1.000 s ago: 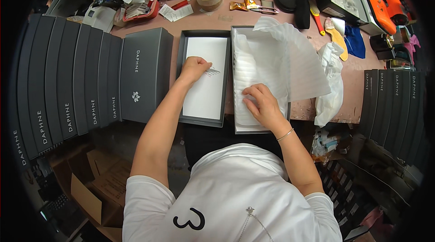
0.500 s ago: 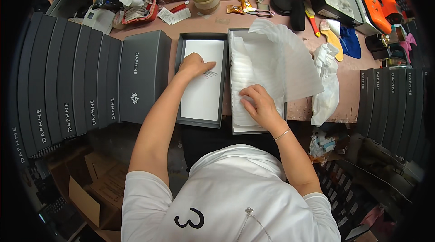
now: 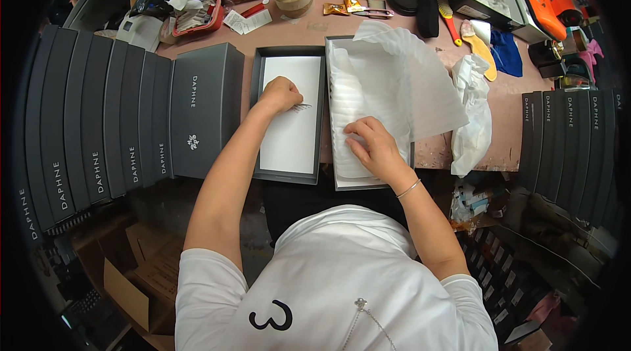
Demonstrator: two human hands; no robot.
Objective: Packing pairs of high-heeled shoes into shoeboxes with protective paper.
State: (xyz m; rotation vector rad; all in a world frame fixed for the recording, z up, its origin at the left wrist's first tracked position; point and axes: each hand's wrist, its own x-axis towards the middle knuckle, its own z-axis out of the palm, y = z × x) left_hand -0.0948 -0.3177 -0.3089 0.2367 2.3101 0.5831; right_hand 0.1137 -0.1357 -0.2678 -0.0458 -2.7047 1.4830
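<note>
Left hand (image 3: 281, 93) closed in a fist grip, resting on white liner of open grey box lid (image 3: 257, 114), apparently pinching a small dark item. Right hand (image 3: 373, 147) flat, grip open, pressing white tissue paper (image 3: 401, 81) into adjoining box tray (image 3: 368, 183). Both boxes on pink bench (image 3: 506, 121); grey boxes (image 3: 105, 121) stacked left.

1 head view, fisheye, top-down.
Looks straight down from above the person's head, close over the table (image 3: 309, 29); forearms enter from the lower edge, straight edges bow toward the dark rim. No 2nd view to overlap.
</note>
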